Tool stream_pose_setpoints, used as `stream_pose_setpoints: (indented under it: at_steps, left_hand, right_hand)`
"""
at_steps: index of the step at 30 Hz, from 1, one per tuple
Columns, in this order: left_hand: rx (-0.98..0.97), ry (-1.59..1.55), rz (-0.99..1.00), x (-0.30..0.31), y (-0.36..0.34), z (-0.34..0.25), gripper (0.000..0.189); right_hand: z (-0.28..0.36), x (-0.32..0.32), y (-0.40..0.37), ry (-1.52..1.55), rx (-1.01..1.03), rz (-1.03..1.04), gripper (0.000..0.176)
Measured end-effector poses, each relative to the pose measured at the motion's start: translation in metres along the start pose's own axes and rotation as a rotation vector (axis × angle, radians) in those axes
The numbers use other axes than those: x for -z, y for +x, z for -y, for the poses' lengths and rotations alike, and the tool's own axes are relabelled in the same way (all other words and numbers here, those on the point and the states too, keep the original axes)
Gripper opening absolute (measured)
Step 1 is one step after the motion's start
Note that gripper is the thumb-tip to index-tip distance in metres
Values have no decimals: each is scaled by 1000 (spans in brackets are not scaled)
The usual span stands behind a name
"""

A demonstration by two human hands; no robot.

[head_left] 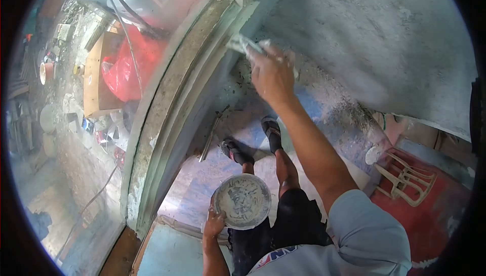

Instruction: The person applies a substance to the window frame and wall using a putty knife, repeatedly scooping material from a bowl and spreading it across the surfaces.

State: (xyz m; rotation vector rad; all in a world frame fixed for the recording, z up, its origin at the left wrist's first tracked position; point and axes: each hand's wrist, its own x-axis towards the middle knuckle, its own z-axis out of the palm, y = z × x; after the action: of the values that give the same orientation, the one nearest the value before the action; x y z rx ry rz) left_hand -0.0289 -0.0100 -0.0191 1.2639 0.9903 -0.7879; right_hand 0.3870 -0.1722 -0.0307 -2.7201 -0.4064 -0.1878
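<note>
My left hand (214, 222) grips the rim of a round tub (243, 201), held at waist height in front of my shorts. A pale grey paste coats the inside of the tub. Stretched out ahead, my right hand (274, 72) is closed round a paste-smeared putty knife (245, 45). Its blade reaches the edge of the green-grey window frame (218, 48); whether it touches cannot be told. White paste also sticks to the right fingers, which partly hide the handle.
A rough grey wall (374, 38) rises on the right, with debris along its foot. A plastic chair (406, 177) stands on red floor at the lower right. Left, beyond the frame, are a red plastic bag (126, 66), a cardboard box (97, 81) and cables. A thin strip (209, 139) lies near my feet.
</note>
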Motion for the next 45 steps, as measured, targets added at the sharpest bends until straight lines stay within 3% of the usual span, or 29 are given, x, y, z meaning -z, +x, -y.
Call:
stream_pose_setpoints:
  at_steps: [2,6,9,11,15,18,20,21,23,24,26,29,32,33,36,38,39,41,45]
  left_hand:
    - [-60,-86,-15,-12,-8,-30,79]
    - [-36,-73,19,-11,-10,-36,79]
    - [-2,-119,18,-10,-8,-31,80]
    - [-122,-134,-4,-14,-9,-34,80]
    - [-34,-138,-14,-3,-5,-13,80]
    - [26,-8,-7,2,-4,-5,80]
    - [-70,-109,7,-10,-11,-33,80]
    - [-69,-111,7,-2,-6,-12,80]
    - [-224,266,35,20,9,48,56]
    - [-223,267,34,15,5,31,56]
    - [-74,-90,10,-5,-8,-22,80]
    - [69,-14,-3,7,-2,6,80]
    - [-12,136,12,16,3,30,81]
    - [-9,140,9,12,0,16,81]
    - [-73,-112,10,1,-12,-16,81]
    - [-63,-67,-27,9,-11,2,60]
    - [-64,-68,-25,12,-11,6,60]
    - [52,-56,-15,16,-9,8,65]
    - [-1,-128,-14,12,-14,-11,81]
  right_hand:
    - [-4,0,15,-26,-19,18,38]
    - [3,-9,-1,-10,5,62,38]
    - [23,-3,-30,49,96,209,48]
    - [25,-5,-46,79,148,221,52]
    - [7,3,-8,22,-28,-5,40]
    - [-10,-7,9,29,61,-136,32]
    - [-9,-9,3,174,-33,-114,31]
    - [-9,-11,-1,319,-130,-81,31]
    - [-12,-19,-6,346,-157,-67,31]
    - [-12,-27,-7,406,-194,-77,32]
    - [-10,-37,-3,500,-228,-81,33]
    - [8,-46,1,491,-201,-102,38]
    - [16,-56,1,467,-130,-141,47]
    - [17,-60,3,616,-210,-82,49]
    - [24,-61,3,801,-332,-6,51]
    - [27,-63,0,521,-135,-132,53]
    - [31,-64,-6,509,-161,-104,53]
    - [35,-75,-22,511,-197,-53,54]
    - [40,-64,-22,548,-274,-105,47]
